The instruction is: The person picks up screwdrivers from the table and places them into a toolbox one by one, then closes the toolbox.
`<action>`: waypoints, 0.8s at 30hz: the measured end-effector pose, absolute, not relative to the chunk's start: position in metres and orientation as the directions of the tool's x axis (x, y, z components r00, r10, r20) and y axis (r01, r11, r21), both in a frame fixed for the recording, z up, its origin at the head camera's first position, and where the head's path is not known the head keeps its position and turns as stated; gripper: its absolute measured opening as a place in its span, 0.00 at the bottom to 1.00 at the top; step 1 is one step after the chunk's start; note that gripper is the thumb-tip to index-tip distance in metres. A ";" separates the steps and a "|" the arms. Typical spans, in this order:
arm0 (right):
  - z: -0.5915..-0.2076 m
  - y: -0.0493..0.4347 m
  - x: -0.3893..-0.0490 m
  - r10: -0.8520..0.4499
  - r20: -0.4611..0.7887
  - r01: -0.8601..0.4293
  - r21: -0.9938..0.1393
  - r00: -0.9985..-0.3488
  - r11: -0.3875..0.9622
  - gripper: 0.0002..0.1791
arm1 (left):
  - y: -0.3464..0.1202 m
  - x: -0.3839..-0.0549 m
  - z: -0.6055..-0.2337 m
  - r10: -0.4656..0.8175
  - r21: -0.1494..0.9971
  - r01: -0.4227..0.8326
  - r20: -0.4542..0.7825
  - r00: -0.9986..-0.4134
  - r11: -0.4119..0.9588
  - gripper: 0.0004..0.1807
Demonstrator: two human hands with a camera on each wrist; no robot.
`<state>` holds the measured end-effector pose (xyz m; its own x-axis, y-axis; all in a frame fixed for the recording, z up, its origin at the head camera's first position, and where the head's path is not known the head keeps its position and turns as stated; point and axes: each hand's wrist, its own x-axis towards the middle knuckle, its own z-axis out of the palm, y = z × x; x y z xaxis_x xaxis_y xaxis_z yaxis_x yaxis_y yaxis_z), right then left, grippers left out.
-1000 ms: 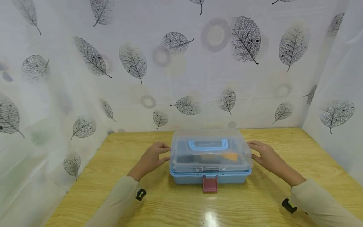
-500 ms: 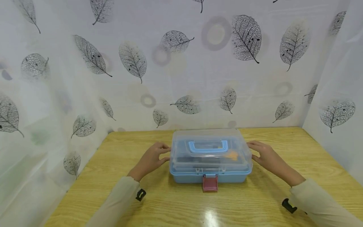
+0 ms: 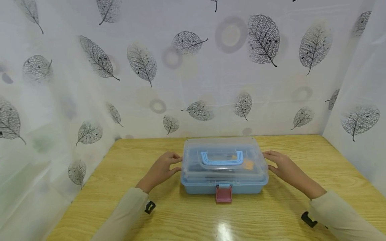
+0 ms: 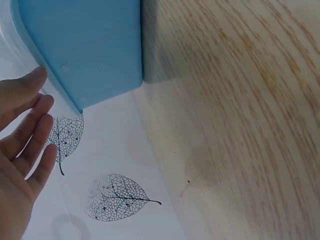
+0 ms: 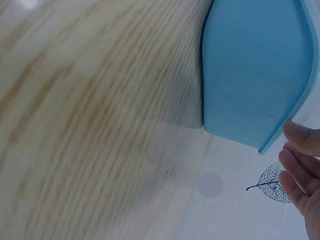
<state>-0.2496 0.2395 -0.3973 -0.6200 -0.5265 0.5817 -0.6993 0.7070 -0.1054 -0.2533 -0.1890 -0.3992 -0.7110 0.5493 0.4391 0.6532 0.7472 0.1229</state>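
Note:
A blue plastic storage box [image 3: 196,189] with a clear lid [image 3: 193,147] stands at the middle of the table. The lid lies down over the base, with a blue carrying handle [image 3: 221,163] folded on its top. At the front hangs a pink latch [image 3: 223,194], unfastened. My left hand [image 3: 161,170] holds the lid's left end with thumb and fingers. My right hand [image 3: 281,169] holds its right end the same way. In the left wrist view the thumb [image 4: 37,77] touches the rim. An orange item [image 3: 248,164] shows through the lid; other contents are blurred.
The box stands on a yellow wood-grain table [image 3: 120,201]. A white leaf-printed sheet [image 3: 205,77] rises behind and on both sides. A black strap end [image 3: 149,207] sticks out at the left wrist, another black strap end [image 3: 309,219] at the right.
The clear lid has come down onto the blue base, its front edge sinking slightly and its handle dropping a little. Both hands have stayed at the lid's ends. The latch still hangs down.

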 end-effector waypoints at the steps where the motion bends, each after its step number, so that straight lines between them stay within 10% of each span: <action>1: -0.398 0.240 -0.250 -0.528 0.582 -0.700 -0.103 -0.619 0.707 0.30 | -0.189 -0.253 -0.399 0.550 0.122 0.654 0.439 -0.710 0.746 0.19; 24: -0.386 0.241 -0.247 -0.546 0.491 -0.672 -0.117 -0.679 0.731 0.27 | -0.186 -0.248 -0.381 0.468 0.070 0.583 0.523 -0.713 0.810 0.15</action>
